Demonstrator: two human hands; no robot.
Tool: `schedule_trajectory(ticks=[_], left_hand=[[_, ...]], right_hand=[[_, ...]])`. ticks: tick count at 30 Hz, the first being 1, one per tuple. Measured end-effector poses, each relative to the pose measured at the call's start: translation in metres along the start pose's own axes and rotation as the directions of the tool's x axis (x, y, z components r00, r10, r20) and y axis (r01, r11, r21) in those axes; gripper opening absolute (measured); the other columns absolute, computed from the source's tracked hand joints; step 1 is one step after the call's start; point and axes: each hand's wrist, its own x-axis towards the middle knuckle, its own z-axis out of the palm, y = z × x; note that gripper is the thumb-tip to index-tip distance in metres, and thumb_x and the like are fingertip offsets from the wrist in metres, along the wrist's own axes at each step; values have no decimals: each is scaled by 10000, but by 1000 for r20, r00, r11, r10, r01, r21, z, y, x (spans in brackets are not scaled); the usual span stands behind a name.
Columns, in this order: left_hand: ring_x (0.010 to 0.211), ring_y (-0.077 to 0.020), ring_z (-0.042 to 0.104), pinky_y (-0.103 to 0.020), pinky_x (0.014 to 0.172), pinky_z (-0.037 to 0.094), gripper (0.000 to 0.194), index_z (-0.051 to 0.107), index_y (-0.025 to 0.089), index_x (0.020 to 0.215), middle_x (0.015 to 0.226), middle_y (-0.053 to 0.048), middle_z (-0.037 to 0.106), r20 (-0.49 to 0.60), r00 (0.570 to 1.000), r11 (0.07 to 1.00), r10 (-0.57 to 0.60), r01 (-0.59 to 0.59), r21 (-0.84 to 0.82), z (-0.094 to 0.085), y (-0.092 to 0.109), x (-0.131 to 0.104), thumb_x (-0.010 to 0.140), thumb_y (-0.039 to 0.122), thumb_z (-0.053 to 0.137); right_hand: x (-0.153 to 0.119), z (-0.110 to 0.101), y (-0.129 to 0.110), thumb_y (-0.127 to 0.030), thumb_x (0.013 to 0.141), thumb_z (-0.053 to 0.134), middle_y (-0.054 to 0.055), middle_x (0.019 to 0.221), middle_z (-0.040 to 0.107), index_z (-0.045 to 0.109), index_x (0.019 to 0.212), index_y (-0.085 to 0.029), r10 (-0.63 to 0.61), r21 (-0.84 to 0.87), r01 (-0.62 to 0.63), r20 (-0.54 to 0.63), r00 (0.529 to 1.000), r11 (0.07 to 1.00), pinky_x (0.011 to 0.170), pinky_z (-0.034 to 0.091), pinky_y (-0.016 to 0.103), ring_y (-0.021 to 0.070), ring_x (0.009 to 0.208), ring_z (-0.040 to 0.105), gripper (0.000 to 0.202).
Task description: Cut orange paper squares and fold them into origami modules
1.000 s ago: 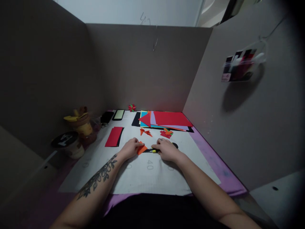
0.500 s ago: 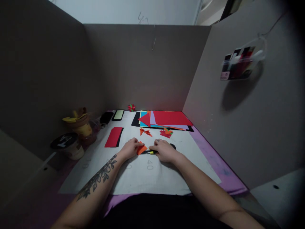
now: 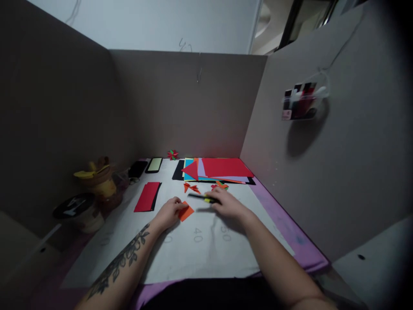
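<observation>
My left hand [image 3: 172, 212] holds the edge of a small orange paper square [image 3: 186, 212] that rests on the white mat [image 3: 180, 258]. My right hand [image 3: 227, 203] is closed round a black and yellow tool [image 3: 201, 197], which looks like scissors or a cutter; its dark tip points left above the mat. Just beyond the tool lie folded orange pieces [image 3: 191, 187]. More orange, red and green pieces [image 3: 220, 185] are behind my right hand, partly hidden by it.
Coloured sheets [image 3: 226, 168] are stacked at the back. Red strips [image 3: 146, 196], a phone [image 3: 154, 165] and a paper star [image 3: 172, 154] lie left of them. A lidded cup [image 3: 79, 211] and a pot [image 3: 103, 185] stand at the left; partitions surround the table.
My right hand has lifted the tool off the mat, away from the orange square. My left hand keeps hold of the square. The camera view has shifted.
</observation>
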Motion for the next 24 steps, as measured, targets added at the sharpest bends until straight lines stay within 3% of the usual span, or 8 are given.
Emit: schedule_trajectory(ticks=[2,5,9,14,16,19,21,24], left_hand=[[906,-202,539,-305,801,404,372,670,267,1085,986,-73,606,-23,999,998,-40,41,54,-4,4,-1,846,198,393],[945,-243,525,-357,804,385,311,684,238,986,969,-90,606,-154,960,952,-234,258,167,-11,11,-3,852,354,428],[980,-287,503,-388,779,378,399,650,203,891,988,-104,579,-189,893,875,-409,442,196,-17,18,-4,741,555,535],[997,-295,487,-408,787,358,349,628,197,808,999,-100,575,-91,892,876,-442,451,168,-17,21,-2,685,523,593],[999,-293,484,-411,787,348,299,626,195,778,996,-97,581,-74,889,878,-451,457,142,-16,22,-2,692,480,591],[990,-278,485,-404,789,333,216,622,199,754,966,-79,596,-77,907,900,-415,421,113,-16,24,-2,698,406,592],[962,-257,498,-393,794,325,158,615,200,740,924,-66,608,-63,932,925,-357,362,114,-15,25,-3,716,351,575],[930,-237,517,-387,809,319,139,607,202,781,897,-60,619,-52,956,946,-288,293,139,-14,27,-5,747,321,545]], right_hand=[[-5,-16,33,-130,757,502,82,1064,525,535,1236,-216,208,-46,-230,-278,938,972,908,371,316,210,1009,488,488],[-18,-33,89,-210,751,561,125,1030,538,534,1232,-145,471,-80,-578,-496,729,812,907,378,345,245,986,512,486],[-34,-36,138,-241,760,562,165,1029,547,552,1222,-158,687,-116,-815,-477,548,568,840,399,363,273,957,544,470],[-31,-27,136,-250,777,525,199,1134,518,556,1223,-205,790,-117,-898,-438,430,423,799,407,427,334,1053,493,450],[-23,-21,123,-266,791,513,205,1149,511,557,1221,-190,714,-125,-861,-508,483,493,822,397,460,353,1093,454,439],[-6,-2,95,-277,815,492,171,1117,536,580,1179,-155,477,-97,-618,-547,688,780,888,383,439,303,1074,460,393],[5,17,72,-247,826,472,129,1064,563,612,1107,-154,329,4,-382,-517,791,924,923,380,396,247,1044,484,327],[16,47,36,-202,784,512,88,1019,573,624,1048,-173,164,177,-105,-365,916,979,852,433,352,208,975,520,288]])
